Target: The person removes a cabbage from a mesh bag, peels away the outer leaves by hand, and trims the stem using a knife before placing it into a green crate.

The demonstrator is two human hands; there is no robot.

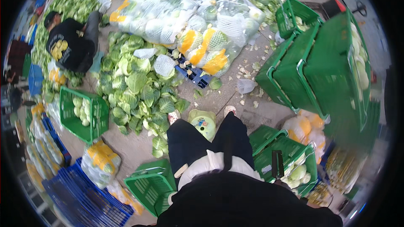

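Low at the right, beside my body, my right hand shows only in part past my dark sleeve. It seems closed on the lower end of a dark, flat-bladed tool, whose blade stands up over a green crate. Pale trimmed cabbages lie in the crate beside this hand. My left hand is out of sight. A pale green stool stands between my feet. Ahead and left of it spreads a heap of leafy green cabbages.
Large clear bags of netted cabbages lie ahead on a blue pallet. Tall green crates stand at right. At left are a crate of cabbages, a blue pallet and a seated person. Another green crate stands near my left leg.
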